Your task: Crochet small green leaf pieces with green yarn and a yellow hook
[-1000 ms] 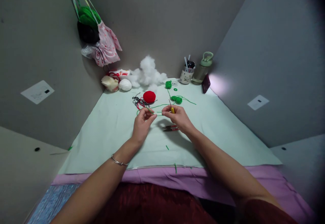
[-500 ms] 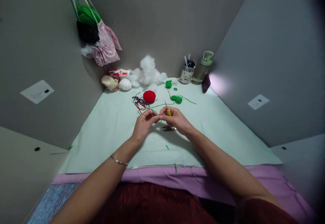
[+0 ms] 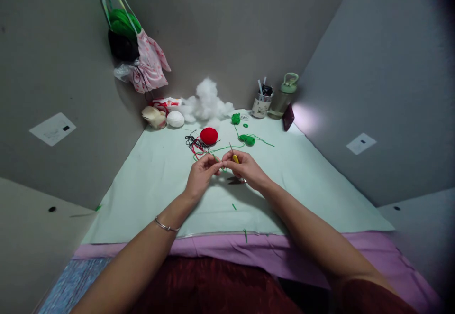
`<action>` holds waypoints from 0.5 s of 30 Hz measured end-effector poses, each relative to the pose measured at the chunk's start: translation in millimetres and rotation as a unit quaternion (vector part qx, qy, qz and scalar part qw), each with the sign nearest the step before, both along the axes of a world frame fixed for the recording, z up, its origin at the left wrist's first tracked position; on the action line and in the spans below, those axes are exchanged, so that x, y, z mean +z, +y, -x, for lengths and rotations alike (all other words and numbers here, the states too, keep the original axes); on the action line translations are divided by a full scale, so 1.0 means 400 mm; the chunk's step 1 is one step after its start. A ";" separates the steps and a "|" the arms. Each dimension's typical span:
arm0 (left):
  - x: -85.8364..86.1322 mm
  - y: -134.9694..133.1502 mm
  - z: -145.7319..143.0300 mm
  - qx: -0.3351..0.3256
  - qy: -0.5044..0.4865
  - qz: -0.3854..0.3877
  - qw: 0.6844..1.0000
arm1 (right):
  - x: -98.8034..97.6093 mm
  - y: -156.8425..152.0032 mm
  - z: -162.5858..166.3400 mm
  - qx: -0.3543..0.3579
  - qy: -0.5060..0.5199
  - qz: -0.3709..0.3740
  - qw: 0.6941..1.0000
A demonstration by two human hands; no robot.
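My left hand (image 3: 203, 174) pinches a strand of green yarn (image 3: 215, 157), which runs over the fingers. Close against it, my right hand (image 3: 247, 167) is closed around a crochet hook (image 3: 235, 159) with a yellow handle, its metal shaft pointing up and away. Thumb and finger of both hands meet at the yarn, and the small bit between them is mostly hidden. Beneath my right hand lies a pair of scissors (image 3: 234, 180), blades to the left, handles partly covered. From my hands the green strand leads back to a green yarn ball (image 3: 247, 139).
A red yarn ball (image 3: 209, 136) sits beside tangled black yarn (image 3: 192, 139). Behind are white stuffing (image 3: 208, 98), a white yarn ball (image 3: 175, 119), a pen holder (image 3: 261, 105), a bottle (image 3: 284, 96) and a phone (image 3: 288, 117). Green snippets (image 3: 234, 207) lie near the front edge.
The hook in my right hand has tilted very slightly to the left. Both hands stay in nearly the same place, still pinching the green yarn.
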State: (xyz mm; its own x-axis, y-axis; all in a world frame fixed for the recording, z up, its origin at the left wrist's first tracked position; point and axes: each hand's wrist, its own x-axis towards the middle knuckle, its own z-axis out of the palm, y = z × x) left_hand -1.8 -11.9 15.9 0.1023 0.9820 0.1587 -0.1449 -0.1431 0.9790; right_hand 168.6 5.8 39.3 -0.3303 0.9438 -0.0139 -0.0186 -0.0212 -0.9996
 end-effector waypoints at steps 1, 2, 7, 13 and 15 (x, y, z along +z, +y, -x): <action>-0.001 0.001 0.000 0.000 -0.001 0.001 1.000 | 0.000 0.001 0.000 0.002 0.001 0.004 1.000; -0.003 0.002 0.000 0.000 -0.003 0.002 1.000 | 0.000 0.002 -0.001 0.004 0.002 0.007 1.000; -0.015 0.009 0.002 -0.011 -0.011 0.018 1.000 | 0.000 0.006 -0.002 0.007 -0.013 0.007 1.000; -0.020 0.008 0.003 -0.030 0.005 0.014 0.999 | 0.001 0.002 -0.006 0.026 -0.052 0.002 0.998; -0.021 0.007 0.003 -0.035 0.006 0.016 0.999 | 0.001 0.001 -0.007 0.030 -0.058 0.000 0.998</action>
State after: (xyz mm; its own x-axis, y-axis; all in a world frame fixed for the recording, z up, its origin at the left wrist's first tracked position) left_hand -3.2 -9.0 7.5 0.1718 0.9770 0.1259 -0.1423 -0.1019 0.9846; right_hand 171.6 6.1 39.5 -0.3829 0.9221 -0.0559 0.0990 -0.0192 -0.9949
